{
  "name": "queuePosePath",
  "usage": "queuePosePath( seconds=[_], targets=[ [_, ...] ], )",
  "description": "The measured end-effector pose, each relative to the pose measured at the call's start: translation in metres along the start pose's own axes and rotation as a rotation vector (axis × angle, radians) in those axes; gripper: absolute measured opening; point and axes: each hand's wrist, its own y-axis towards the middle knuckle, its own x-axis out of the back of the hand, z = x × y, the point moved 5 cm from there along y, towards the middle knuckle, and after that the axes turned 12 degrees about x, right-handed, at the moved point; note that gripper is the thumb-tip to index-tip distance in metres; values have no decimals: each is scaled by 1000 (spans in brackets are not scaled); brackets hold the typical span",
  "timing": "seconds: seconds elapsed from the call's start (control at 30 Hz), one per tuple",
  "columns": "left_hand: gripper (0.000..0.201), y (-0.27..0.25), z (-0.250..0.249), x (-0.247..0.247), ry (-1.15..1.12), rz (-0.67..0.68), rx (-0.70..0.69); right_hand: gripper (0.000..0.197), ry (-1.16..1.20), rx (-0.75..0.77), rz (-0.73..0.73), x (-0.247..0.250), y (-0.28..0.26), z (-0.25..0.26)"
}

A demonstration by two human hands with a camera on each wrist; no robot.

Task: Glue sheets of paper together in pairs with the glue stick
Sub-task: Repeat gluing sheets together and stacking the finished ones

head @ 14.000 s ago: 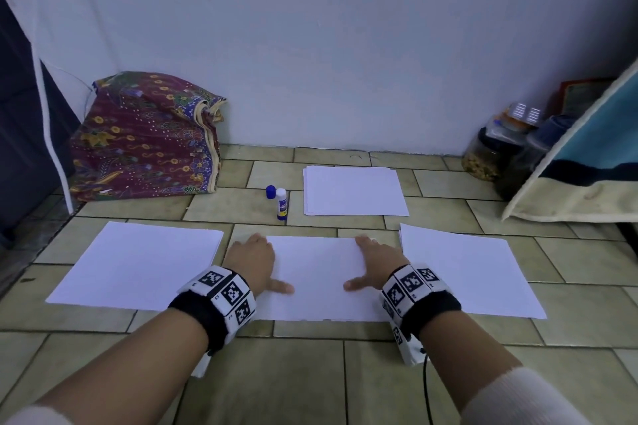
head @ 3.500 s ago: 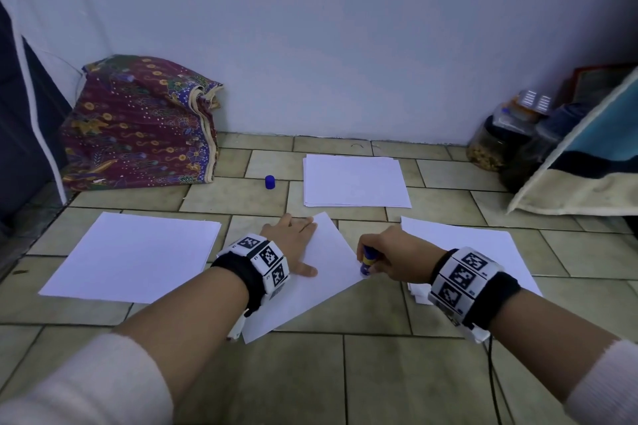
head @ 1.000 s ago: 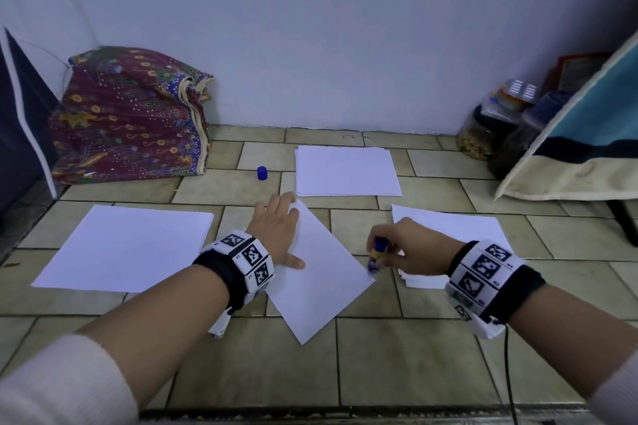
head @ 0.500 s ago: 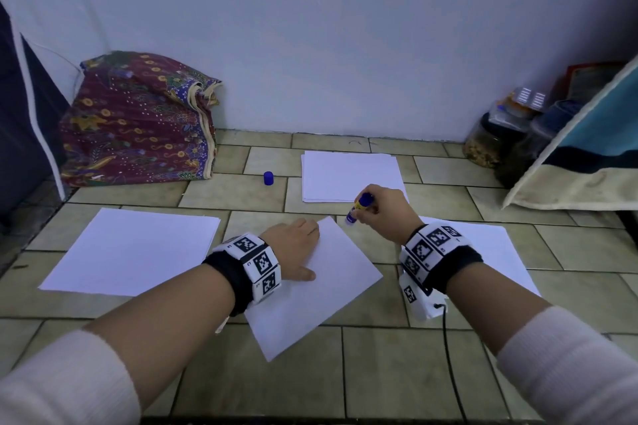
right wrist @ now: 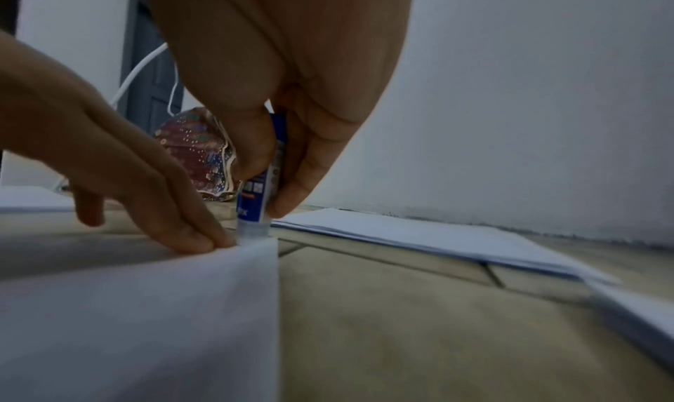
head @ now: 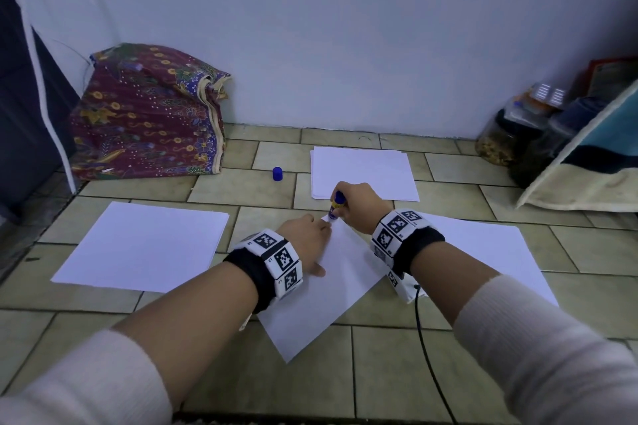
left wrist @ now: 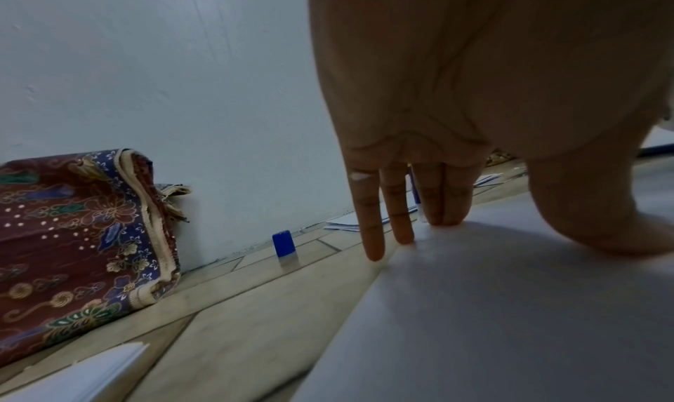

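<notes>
Both forearms come out of cream-white knitted sleeves (head: 552,348) pushed back from the wrists. Each wrist wears a black band (head: 255,272) ringed with white blocks printed with black square markers (head: 397,228). A thin black cable (head: 428,355) trails from the right band.

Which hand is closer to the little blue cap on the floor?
Left. The left hand presses the sheet, nearer the blue cap; the right hand, holding the glue stick, is farther right.
</notes>
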Motion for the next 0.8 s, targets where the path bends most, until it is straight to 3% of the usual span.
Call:
queuePosePath(
  seconds=[0.4, 0.63, 0.8],
  targets=[
    [82, 1, 2, -4, -28, -6, 8, 19, -141, 90, 156, 5, -31, -4],
    [78, -1, 3, -6, -41, 4, -57, 10, -130, 157, 223, 5, -70, -17],
    [71, -2, 4, -5, 16, 8, -81, 16, -177, 175, 253, 11, -91, -21]
  ],
)
